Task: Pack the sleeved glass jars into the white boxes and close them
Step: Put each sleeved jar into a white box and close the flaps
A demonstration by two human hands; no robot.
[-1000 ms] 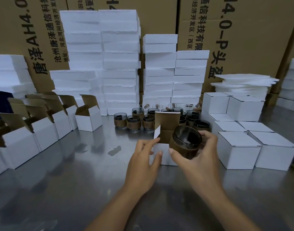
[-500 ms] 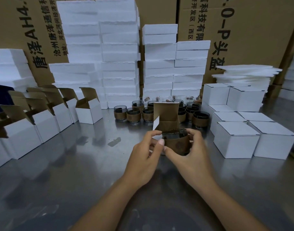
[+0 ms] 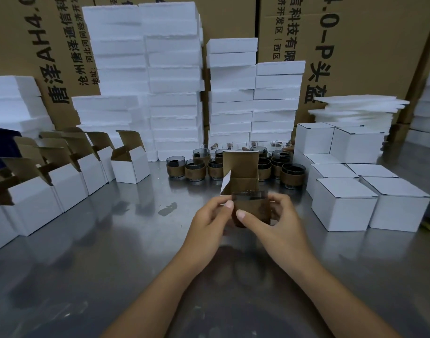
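Right hand (image 3: pixel 277 222) grips a blurred round glass jar in a matte brown sleeve (image 3: pixel 251 211) at the mouth of an open white cardboard box (image 3: pixel 240 167); left hand (image 3: pixel 212 217) pinches the box's side.

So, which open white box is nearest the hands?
The lone open box mid-table: left hand pinches it, right hand holds a jar at it; other open boxes line the left.

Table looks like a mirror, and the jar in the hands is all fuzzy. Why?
Head view: the metal table is glossy, so it mirrors the white boxes in soft smudges; the sleeved jar is smeared, probably by motion, while the jars behind look sharper; the wide lens makes the foam stacks lean.
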